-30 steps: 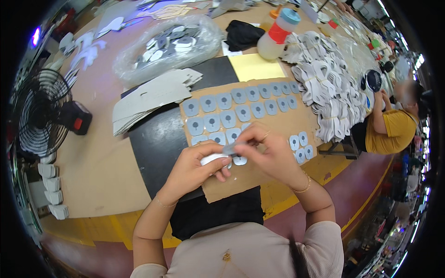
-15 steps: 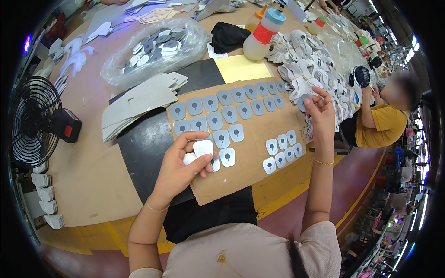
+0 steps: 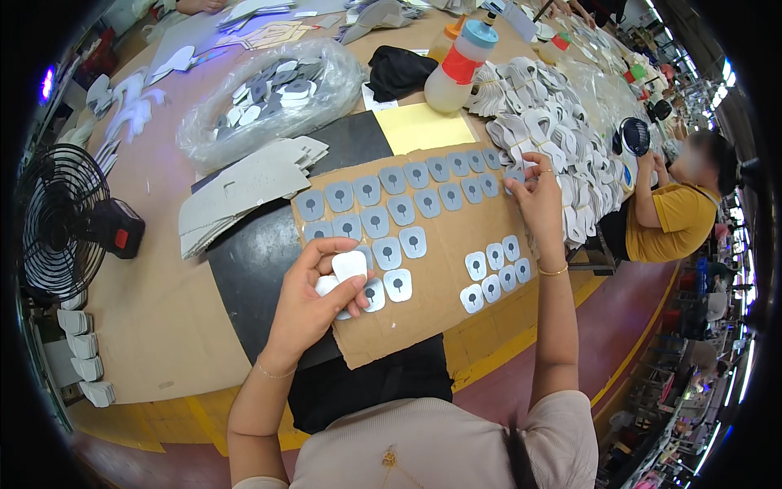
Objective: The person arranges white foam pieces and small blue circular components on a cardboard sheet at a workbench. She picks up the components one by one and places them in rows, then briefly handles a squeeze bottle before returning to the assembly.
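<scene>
Nearest, the person's left hand (image 3: 314,287) pinches a few white pieces (image 3: 349,265) between thumb and fingers, these not yet laid out. Just past it, the cardboard sheet (image 3: 448,244) on the desk (image 3: 171,326) looks only partly filled: rows of grey patches (image 3: 400,209) cover its far and left parts, seven more sit at lower right, with bare cardboard between. Farther off, the right hand (image 3: 529,181) pinches one patch (image 3: 513,176) by the second row's right end; contact cannot be told. Beyond, a plastic bag (image 3: 199,140) holds many loose pieces
</scene>
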Available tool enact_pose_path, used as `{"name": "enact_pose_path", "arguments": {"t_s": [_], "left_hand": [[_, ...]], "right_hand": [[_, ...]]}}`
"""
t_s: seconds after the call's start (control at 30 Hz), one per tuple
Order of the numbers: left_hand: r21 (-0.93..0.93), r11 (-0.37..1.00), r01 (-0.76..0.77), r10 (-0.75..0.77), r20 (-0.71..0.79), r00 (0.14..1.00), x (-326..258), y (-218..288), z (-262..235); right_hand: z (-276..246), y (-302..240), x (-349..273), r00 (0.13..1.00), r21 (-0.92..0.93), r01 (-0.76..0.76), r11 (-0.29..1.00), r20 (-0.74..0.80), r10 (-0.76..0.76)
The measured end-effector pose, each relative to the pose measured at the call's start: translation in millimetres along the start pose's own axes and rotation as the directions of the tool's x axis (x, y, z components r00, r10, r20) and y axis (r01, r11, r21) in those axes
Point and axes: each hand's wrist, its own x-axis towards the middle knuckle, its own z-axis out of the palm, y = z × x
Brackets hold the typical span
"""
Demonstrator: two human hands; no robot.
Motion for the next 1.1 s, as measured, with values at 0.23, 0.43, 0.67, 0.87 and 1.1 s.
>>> {"name": "enact_pose_path", "arguments": {"t_s": [0.23,0.43,0.67,0.87,1.1], "left_hand": [[-0.001,1.000,-0.011,0.011,0.002,1.000,0.2,-0.3,1.1],[0.020,1.000,-0.012,0.012,0.003,1.000,0.1,0.2,0.3],[0.008,1.000,-0.006,0.006,-0.002,1.000,0.0,0.5,0.6],[0.011,1.000,-0.007,0.007,0.003,1.000,0.3,-0.9,0.2],[-0.002,1.000,-0.023,0.023,-0.004,1.000,0.0,-1.1,0.2]], "right_hand": [[2.4,-1.0,2.8,0.999,0.017,-0.023,1.000,-0.041,0.023],[4.8,-5.0,5.2,1.000,0.007,-0.018,1.000,-0.018,0.018],[8.6,-2.6,3.5,0.997,-0.084,0.070,0.994,-0.025,-0.073],[19.6,-2.2,-4.6,0.974,-0.350,0.191,0.917,-0.047,-0.221],[20.3,-2.0,-6.3,0.882,-0.471,0.363,0.804,-0.103,-0.459]]}}
